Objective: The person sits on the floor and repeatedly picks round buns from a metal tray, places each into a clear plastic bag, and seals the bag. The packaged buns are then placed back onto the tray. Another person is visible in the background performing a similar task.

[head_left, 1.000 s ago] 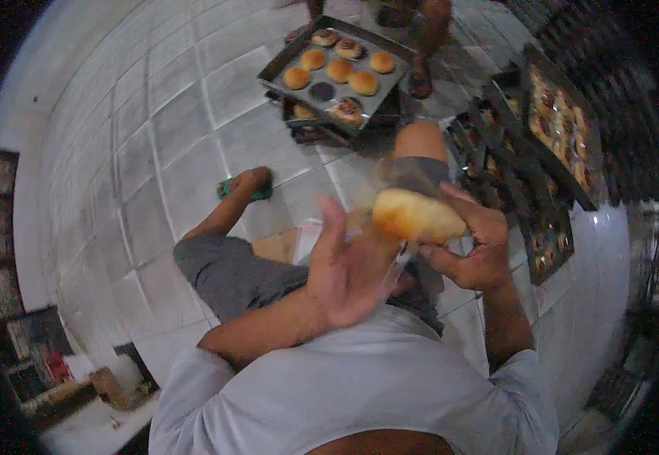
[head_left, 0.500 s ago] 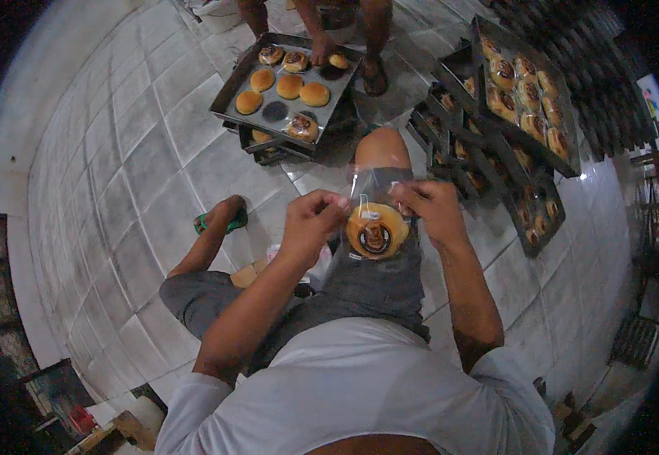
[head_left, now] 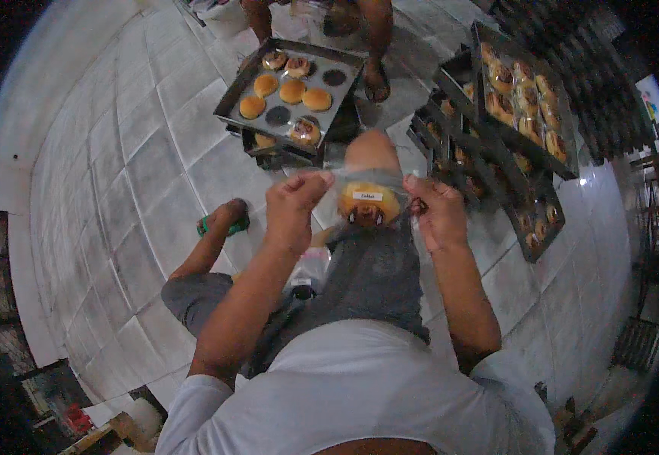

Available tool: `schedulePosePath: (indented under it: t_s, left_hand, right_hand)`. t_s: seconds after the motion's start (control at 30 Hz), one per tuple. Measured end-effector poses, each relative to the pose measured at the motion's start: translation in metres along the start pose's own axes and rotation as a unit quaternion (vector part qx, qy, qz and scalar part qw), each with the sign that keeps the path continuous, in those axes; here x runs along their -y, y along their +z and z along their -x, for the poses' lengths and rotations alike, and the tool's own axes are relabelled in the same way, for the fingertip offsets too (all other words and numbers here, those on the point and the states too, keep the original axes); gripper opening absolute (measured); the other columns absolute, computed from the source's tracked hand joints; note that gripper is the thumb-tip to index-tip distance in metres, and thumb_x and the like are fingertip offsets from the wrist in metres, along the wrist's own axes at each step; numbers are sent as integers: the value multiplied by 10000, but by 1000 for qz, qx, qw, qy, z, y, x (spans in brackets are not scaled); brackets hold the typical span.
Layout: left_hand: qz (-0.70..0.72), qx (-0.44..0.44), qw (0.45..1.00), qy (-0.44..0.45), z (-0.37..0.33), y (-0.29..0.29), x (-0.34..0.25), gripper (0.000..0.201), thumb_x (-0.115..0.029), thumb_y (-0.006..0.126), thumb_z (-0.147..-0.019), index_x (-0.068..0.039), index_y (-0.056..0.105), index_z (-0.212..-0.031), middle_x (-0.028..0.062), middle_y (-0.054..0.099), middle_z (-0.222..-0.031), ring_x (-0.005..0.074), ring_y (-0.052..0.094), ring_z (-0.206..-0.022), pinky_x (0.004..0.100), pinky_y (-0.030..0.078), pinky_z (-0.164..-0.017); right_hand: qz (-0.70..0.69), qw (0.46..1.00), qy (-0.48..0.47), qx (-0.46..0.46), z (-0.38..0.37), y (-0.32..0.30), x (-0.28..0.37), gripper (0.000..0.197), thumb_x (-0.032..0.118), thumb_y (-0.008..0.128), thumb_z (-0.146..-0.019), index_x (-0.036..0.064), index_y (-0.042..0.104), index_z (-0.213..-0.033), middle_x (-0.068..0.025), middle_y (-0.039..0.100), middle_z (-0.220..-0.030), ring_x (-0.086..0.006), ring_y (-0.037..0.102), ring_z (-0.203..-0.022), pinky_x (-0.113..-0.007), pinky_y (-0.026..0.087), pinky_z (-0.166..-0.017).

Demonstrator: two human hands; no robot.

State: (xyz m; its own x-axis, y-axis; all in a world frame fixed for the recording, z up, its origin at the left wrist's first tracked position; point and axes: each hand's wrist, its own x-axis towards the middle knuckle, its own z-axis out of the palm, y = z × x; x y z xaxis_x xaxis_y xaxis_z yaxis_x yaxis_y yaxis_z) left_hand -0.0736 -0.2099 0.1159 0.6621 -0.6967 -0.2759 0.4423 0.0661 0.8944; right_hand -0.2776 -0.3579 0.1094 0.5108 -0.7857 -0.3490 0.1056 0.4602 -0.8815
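Observation:
A round golden bun [head_left: 361,212] with a dark printed design and a white label hangs over my thigh inside a clear plastic bag [head_left: 378,176]. My left hand [head_left: 290,211] is closed, pinching one upper corner of that bag between thumb and fingers. At the opposite corner, my right hand [head_left: 443,214] pinches the plastic in the same way. The bag's top edge is stretched between the two hands. Below my left wrist, some clear plastic with pink marks [head_left: 316,264] lies by my lap, partly hidden by my forearm.
Ahead stands a stacked dark baking tray [head_left: 232,106] with several buns, some bagged. Right of it, more stacked trays [head_left: 564,155] hold wrapped buns. A person's leg [head_left: 375,45] is behind the front tray; dark racks [head_left: 587,76] line the far right.
Both hands have spread the bag's top wider, and the bun has tipped so its label faces up. A co-worker's hand and one bun have left the front tray.

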Motion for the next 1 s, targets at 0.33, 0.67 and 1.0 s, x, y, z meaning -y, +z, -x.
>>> schedulePosePath:
  t_s: [0.33,0.67,1.0]
  left_hand:
    - [-274,71,952,-114,120,-70,93,146,-117,774,-860,24,774,-898,41,744,-877,108,646,-803,276,504,-738]
    - [-467,100,877,62,104,-31,70,287,-246,803,-745,11,677,-762,172,663,-764,303,666,-707,416,518,-670]
    - [-444,61,893,53,105,-38,65,246,-220,761,-755,1,653,-747,180,654,-790,317,654,-723,421,519,-687]
  right_hand:
    - [247,963,104,-17,120,-59,-72,159,151,821,-856,13,769,-915,-28,714,-796,-110,621,-740,-261,471,-693]
    - [444,835,-324,37,99,-4,-5,291,134,785,-923,6,743,-1181,-76,772,-1034,-131,695,-970,-288,555,-836]
    - [529,804,-103,-252,4,-174,-71,333,298,753,-954,-18,780,-1056,-121,770,-1118,-221,725,-987,-346,553,-895]
